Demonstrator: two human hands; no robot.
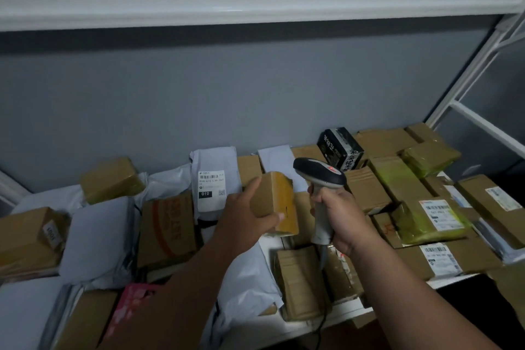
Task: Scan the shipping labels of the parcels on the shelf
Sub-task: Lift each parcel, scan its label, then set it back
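Nearest you, your two forearms reached out over the shelf, and between them sat the thing that mattered: the small brown box. Your left hand held it lifted above the heap, thumb along its near lower edge and fingers curled over its far left side. No label showed on the faces turned toward you; I could not tell which face carried one.

Take that box as the landmark. Just to its right, your right hand was wrapped around the grip of the barcode scanner, the handle upright and the head tipped forward and left, ending just beside the box's upper right corner. The scanner's window seemed to face away from you and past the box rather than onto it. The box's long axis ran roughly upright, leaning slightly away from you.

So the coming move probably turned on rotation: you likely needed to roll the box in your left hand until its label faced right, or swing the scanner head leftward.

Behind and left of the box lay a white mailer with its label up. Right of it lay a yellow-taped parcel, label also visible.
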